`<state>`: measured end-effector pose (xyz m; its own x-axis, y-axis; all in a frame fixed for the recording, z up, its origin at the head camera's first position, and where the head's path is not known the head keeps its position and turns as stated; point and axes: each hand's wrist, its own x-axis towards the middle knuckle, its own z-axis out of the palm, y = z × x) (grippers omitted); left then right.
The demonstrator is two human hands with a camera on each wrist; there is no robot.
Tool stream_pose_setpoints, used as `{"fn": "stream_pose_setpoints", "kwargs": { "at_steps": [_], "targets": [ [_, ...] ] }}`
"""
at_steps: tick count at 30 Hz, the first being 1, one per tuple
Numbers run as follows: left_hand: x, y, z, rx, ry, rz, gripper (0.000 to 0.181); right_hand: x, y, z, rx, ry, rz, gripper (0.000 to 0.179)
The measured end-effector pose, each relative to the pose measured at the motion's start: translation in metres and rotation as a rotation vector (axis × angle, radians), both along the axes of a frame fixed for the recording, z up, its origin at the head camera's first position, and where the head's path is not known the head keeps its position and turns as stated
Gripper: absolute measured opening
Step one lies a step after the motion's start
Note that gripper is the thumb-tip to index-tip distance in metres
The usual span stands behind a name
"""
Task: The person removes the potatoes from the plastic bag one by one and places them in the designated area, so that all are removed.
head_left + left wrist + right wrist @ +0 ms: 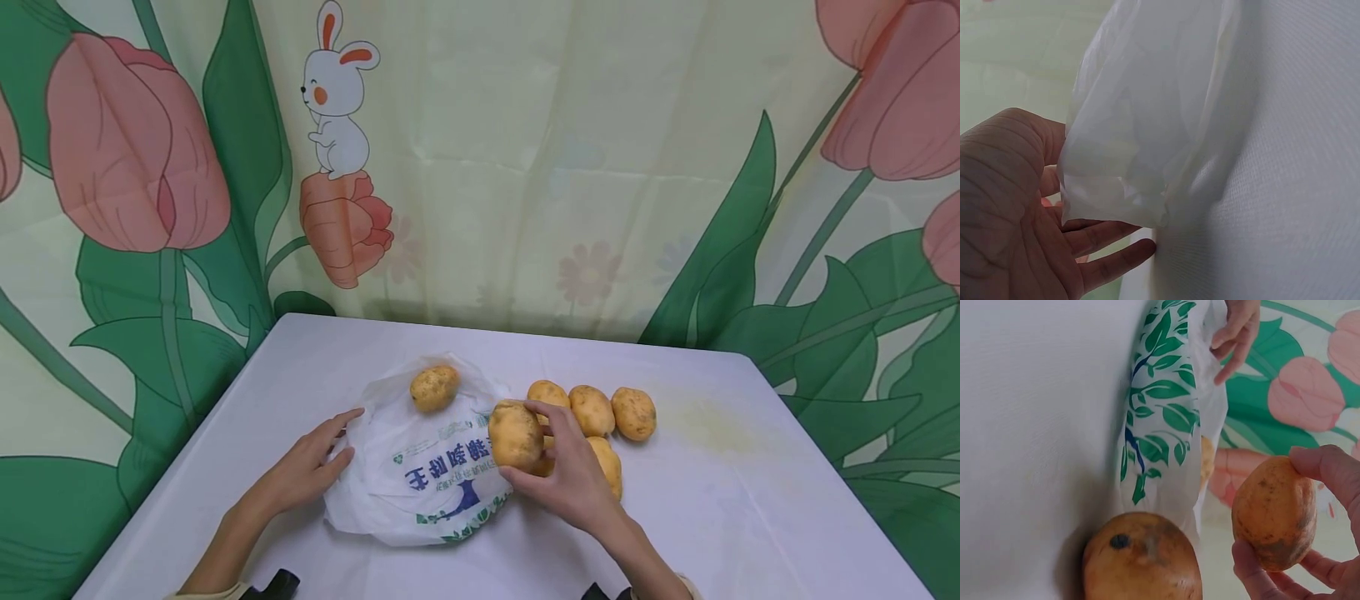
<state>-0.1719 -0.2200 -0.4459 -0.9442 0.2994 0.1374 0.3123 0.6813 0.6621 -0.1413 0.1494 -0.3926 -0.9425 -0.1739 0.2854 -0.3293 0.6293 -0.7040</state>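
Beyond both hands hung a pale, creased curtain (487,208) printed with a pink tulip (138,150), a white rabbit (339,108) on a carrot (328,233), and more tulips (896,100). Beneath the hands spread a white cloth-covered table (750,525), finely textured. The left hand (307,468), fingers unclenched, touched the left edge of a thin, crinkled plastic bag (375,500) with blue and green print. To that hand's right, a rounded potato (435,388) lay within the bag's outline. The right hand (567,475) gripped an oval, dirt-marked potato (515,436) between thumb and fingers; beyond and beside that hand sat more speckled potatoes (591,411), and to its right a yellowish stain (716,425) marked the table.
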Motion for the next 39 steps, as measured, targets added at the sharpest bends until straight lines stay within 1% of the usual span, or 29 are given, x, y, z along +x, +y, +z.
{"fn": "stream_pose_setpoints", "kwargs": {
  "at_steps": [5, 11, 21, 26, 32, 39],
  "targets": [
    [0.001, 0.001, 0.002, -0.006, -0.019, 0.000, 0.055, 0.002, 0.012, -0.001, -0.005, -0.013, -0.027, 0.084],
    [0.000, 0.001, 0.001, -0.001, -0.017, -0.003, 0.056, 0.005, 0.025, -0.001, 0.013, 0.009, -0.053, 0.086],
    [0.001, 0.001, 0.002, -0.002, -0.033, -0.003, 0.055, 0.011, 0.044, -0.001, 0.004, 0.025, -0.082, 0.086],
    [0.001, 0.001, 0.002, -0.001, -0.029, -0.005, 0.055, 0.015, 0.053, 0.000, 0.014, 0.031, -0.105, 0.086],
    [0.000, 0.001, 0.001, 0.001, -0.015, -0.004, 0.056, 0.018, 0.061, 0.000, 0.023, 0.058, -0.118, 0.083],
    [-0.001, 0.000, 0.000, -0.002, -0.019, -0.010, 0.056, 0.021, 0.070, 0.000, 0.030, 0.066, -0.135, 0.081]
  ]
}}
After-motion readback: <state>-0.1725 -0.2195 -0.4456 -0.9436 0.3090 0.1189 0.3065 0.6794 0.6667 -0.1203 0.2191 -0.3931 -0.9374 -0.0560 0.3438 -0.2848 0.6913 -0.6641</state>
